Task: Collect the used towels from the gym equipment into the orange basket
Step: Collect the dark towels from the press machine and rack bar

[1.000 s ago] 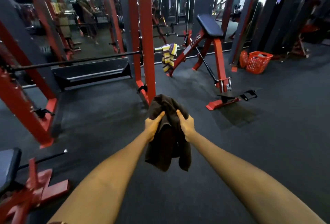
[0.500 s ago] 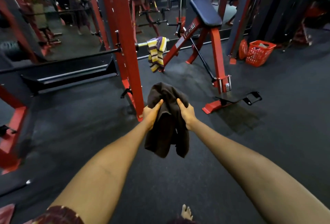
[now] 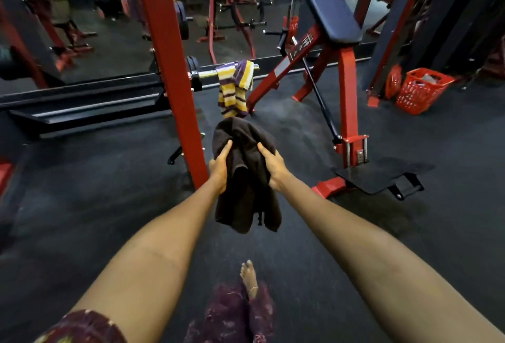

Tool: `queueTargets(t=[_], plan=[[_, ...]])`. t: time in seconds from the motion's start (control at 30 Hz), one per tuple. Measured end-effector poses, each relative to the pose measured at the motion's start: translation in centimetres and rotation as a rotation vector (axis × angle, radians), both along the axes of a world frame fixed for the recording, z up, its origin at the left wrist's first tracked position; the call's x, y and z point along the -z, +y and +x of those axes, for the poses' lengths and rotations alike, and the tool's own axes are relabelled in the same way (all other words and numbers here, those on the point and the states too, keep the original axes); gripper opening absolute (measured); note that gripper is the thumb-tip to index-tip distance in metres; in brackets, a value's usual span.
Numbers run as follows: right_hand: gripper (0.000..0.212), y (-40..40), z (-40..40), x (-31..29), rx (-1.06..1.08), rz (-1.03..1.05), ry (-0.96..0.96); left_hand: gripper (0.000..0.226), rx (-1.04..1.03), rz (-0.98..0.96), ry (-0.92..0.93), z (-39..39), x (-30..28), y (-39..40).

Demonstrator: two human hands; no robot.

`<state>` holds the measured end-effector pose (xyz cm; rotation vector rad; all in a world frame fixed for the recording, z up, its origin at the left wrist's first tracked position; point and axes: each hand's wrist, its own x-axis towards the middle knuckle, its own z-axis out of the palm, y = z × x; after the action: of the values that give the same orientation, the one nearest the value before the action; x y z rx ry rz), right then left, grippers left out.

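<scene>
2 hands (image 3: 247, 170) grip brown towel (image 3: 246, 178); floor (image 3: 355, 233) open twd basket (image 3: 420, 90).

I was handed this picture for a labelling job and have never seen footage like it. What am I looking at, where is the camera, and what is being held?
There is no machine here: a person wears a wide-angle camera on the head, so you look forward and down along their two bare arms. The left hand and right hand both grip a dark brown towel, which hangs bunched between them above the dark gym floor. Ahead, a yellow, white and purple striped towel is draped over the end of a barbell on a red rack. To the right stands a red bench with a dark pad. Far right, an orange basket sits on the floor with something pale inside; what it is cannot be told. The person's bare foot shows at the bottom.
</scene>
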<state>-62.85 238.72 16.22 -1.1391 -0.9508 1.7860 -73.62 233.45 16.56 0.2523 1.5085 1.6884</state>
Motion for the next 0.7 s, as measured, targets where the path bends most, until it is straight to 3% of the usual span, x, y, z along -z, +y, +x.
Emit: queueTargets(t=[0.1, 0.3, 0.47, 0.7], plan=[[0.044, 5.2, -1.4, 0.5, -0.027, -0.012, 0.022, 0.067, 0.022, 0.014, -0.008, -1.6, 0.6, 5.0], [0.037, 19.6, -6.1, 0.4, -0.031, -0.009, 0.022, 0.045, 0.058, -0.031, -0.002, -5.9, 0.4, 18.7], [0.034, 28.6, -10.1, 0.7, -0.030, -0.036, 0.034, 0.057, 0.013, -0.082, 0.025, -9.7, 0.2, 27.7], [0.036, 39.7, -15.4, 2.2, -0.097, -0.045, 0.017, 0.040, -0.094, -0.067, 0.120, -14.5, 1.3, 38.5]])
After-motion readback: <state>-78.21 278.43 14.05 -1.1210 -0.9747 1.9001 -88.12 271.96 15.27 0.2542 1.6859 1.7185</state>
